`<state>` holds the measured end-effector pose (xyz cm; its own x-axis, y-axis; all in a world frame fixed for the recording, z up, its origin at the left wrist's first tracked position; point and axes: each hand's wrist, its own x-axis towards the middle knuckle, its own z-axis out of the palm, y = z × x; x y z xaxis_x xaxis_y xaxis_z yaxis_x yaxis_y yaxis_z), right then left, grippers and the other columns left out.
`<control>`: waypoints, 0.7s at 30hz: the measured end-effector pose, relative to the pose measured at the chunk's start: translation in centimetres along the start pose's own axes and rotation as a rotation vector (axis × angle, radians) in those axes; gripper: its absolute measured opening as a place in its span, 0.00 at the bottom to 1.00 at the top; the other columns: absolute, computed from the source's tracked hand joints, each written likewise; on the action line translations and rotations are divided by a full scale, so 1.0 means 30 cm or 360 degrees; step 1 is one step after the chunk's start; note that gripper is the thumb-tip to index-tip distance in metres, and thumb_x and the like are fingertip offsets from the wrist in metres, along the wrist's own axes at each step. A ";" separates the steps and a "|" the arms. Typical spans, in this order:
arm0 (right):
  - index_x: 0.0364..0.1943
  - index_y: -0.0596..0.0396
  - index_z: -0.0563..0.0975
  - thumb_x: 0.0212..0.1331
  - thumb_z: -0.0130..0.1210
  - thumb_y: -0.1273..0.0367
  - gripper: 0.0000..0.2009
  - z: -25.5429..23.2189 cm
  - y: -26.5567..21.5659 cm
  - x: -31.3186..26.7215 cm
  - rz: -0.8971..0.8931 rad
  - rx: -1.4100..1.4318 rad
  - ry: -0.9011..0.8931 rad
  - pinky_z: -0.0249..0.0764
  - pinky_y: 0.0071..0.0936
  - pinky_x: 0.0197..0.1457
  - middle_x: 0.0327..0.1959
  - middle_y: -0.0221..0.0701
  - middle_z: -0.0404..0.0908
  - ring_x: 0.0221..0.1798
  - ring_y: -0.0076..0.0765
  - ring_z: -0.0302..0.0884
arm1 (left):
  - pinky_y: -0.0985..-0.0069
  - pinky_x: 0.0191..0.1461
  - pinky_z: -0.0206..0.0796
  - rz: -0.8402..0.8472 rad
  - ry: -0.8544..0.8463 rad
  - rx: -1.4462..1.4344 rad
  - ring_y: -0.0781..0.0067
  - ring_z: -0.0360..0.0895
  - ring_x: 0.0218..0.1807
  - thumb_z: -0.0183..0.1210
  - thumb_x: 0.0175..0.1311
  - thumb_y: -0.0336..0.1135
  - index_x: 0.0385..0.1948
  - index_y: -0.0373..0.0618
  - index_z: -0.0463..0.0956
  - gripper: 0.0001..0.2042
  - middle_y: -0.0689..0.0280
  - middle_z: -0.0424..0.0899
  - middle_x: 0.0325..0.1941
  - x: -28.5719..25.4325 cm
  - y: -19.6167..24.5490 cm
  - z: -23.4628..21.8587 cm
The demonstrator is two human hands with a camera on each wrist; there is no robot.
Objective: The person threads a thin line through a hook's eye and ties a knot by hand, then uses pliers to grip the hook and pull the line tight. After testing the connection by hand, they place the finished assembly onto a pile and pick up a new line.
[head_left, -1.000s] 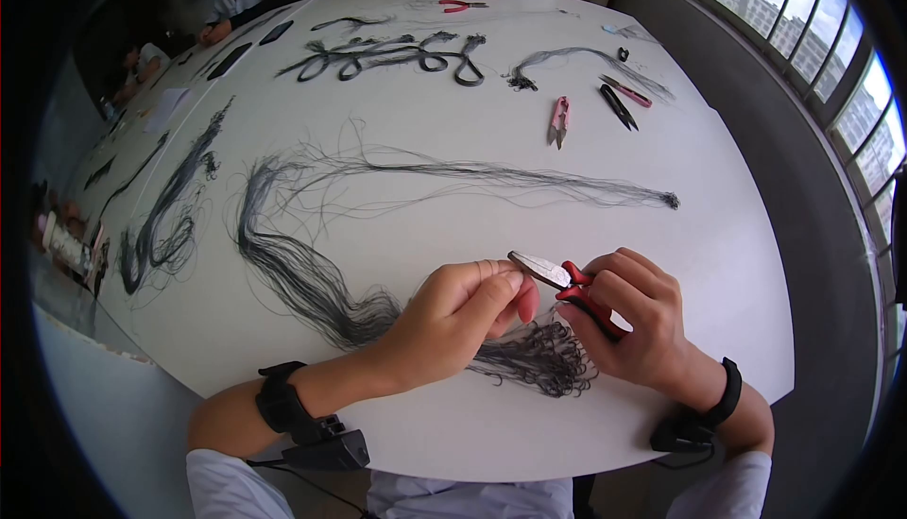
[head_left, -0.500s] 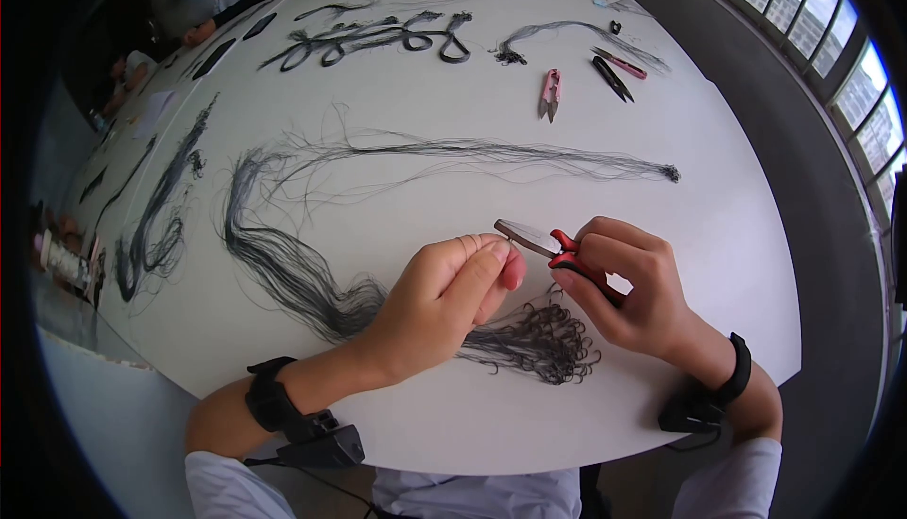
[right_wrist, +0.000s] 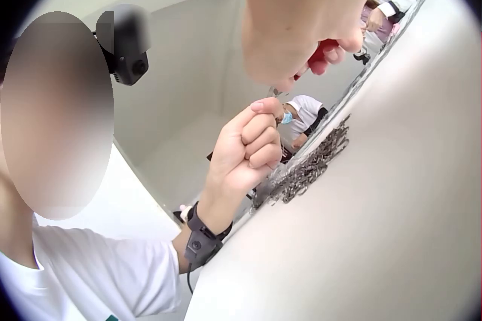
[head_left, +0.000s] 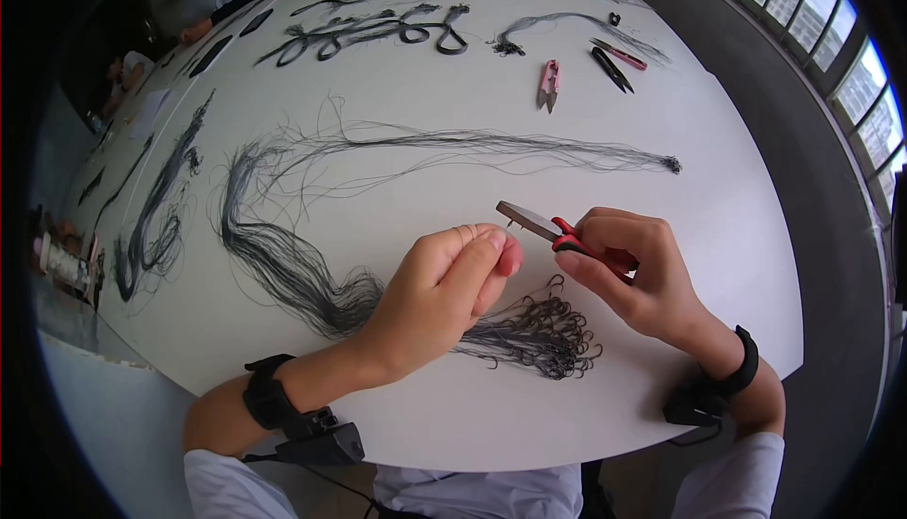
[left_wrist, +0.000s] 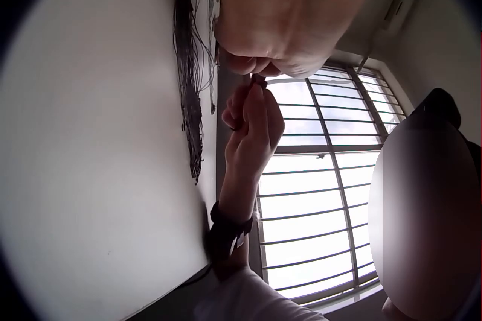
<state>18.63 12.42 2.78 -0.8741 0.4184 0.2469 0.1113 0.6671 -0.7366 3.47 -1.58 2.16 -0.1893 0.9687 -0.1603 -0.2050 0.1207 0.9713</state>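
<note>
Left hand point(head_left: 435, 297): centre of head view; thumb pressed on curled index, apparently pinching a tiny piece point(head_left: 511, 223); I cannot tell what.
Right hand point(head_left: 652, 283): right of centre; fingers curled round the pliers point(head_left: 529, 221), tip just beside the piece.
Pliers risk: off-line tip could nip the left thumb or bend the piece, I judge.
Pinch risk: weak hold could drop it.
Hooks point(head_left: 557, 340): lower right of centre; might snag a lowered hand.
Strands point(head_left: 345, 306): under left forearm, lower left of centre; dragging might tangle them.
</note>
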 end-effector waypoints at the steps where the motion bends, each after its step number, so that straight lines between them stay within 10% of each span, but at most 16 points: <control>1: 0.15 0.62 0.69 0.51 0.58 0.71 0.13 -0.003 0.003 0.001 0.0001 0.0000 0.0000 0.51 0.26 0.20 0.13 0.32 0.62 0.17 0.27 0.55 | 0.85 0.20 0.43 0.0000 0.0000 -0.0001 0.89 0.48 0.17 0.36 0.69 0.34 0.27 0.40 0.67 0.13 0.77 0.55 0.13 0.001 -0.002 0.003; 7: 0.15 0.61 0.69 0.51 0.59 0.69 0.14 0.018 0.033 0.004 -0.0454 -0.0229 0.0273 0.48 0.24 0.20 0.13 0.29 0.60 0.17 0.24 0.52 | 0.86 0.15 0.37 0.0052 0.0074 0.0012 0.90 0.43 0.14 0.36 0.70 0.37 0.25 0.43 0.64 0.14 0.79 0.52 0.12 0.004 -0.005 0.012; 9: 0.16 0.60 0.70 0.49 0.60 0.71 0.12 -0.021 0.013 0.002 0.0349 0.0306 -0.0176 0.52 0.26 0.19 0.14 0.31 0.63 0.16 0.27 0.56 | 0.85 0.15 0.37 0.0058 0.0049 0.0011 0.90 0.43 0.14 0.36 0.70 0.38 0.25 0.43 0.64 0.14 0.80 0.52 0.12 0.005 -0.007 0.011; 13: 0.16 0.60 0.70 0.50 0.60 0.70 0.12 -0.009 0.039 0.005 0.0443 0.0481 -0.0223 0.53 0.25 0.19 0.14 0.28 0.64 0.16 0.25 0.57 | 0.85 0.15 0.37 0.0043 0.0042 -0.0007 0.90 0.43 0.14 0.36 0.70 0.38 0.25 0.43 0.64 0.14 0.80 0.52 0.12 0.006 -0.004 0.010; 15: 0.16 0.60 0.70 0.53 0.59 0.66 0.15 0.025 0.054 0.012 -0.0558 -0.0354 0.0288 0.49 0.23 0.19 0.12 0.22 0.61 0.17 0.17 0.54 | 0.84 0.15 0.36 0.0032 0.0070 -0.0031 0.89 0.42 0.13 0.37 0.70 0.38 0.25 0.43 0.64 0.14 0.80 0.51 0.12 0.012 -0.013 0.006; 17: 0.16 0.59 0.70 0.54 0.59 0.66 0.15 0.011 0.049 0.016 -0.0651 -0.0441 0.0324 0.48 0.22 0.19 0.12 0.22 0.60 0.17 0.16 0.54 | 0.84 0.15 0.36 0.0036 0.0059 -0.0045 0.89 0.42 0.13 0.37 0.70 0.38 0.25 0.43 0.64 0.14 0.80 0.51 0.12 0.011 -0.009 0.007; 19: 0.17 0.58 0.71 0.48 0.60 0.71 0.11 -0.028 0.015 0.007 0.0430 0.0292 -0.0204 0.54 0.26 0.19 0.15 0.28 0.67 0.15 0.27 0.59 | 0.84 0.15 0.36 0.0044 0.0049 -0.0059 0.89 0.42 0.13 0.37 0.70 0.38 0.25 0.43 0.64 0.14 0.80 0.51 0.12 0.012 -0.008 0.007; 21: 0.16 0.58 0.71 0.48 0.60 0.70 0.11 -0.005 0.037 0.010 0.0356 0.0227 -0.0152 0.54 0.26 0.19 0.14 0.28 0.66 0.15 0.27 0.58 | 0.85 0.15 0.36 0.0016 0.0040 -0.0073 0.89 0.41 0.13 0.37 0.70 0.38 0.25 0.43 0.64 0.14 0.80 0.51 0.12 0.015 -0.015 0.006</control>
<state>18.57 13.39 2.12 -0.8767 0.4808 0.0127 0.2446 0.4684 -0.8490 3.65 -1.17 1.68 -0.2153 0.9641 -0.1555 -0.2465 0.1004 0.9639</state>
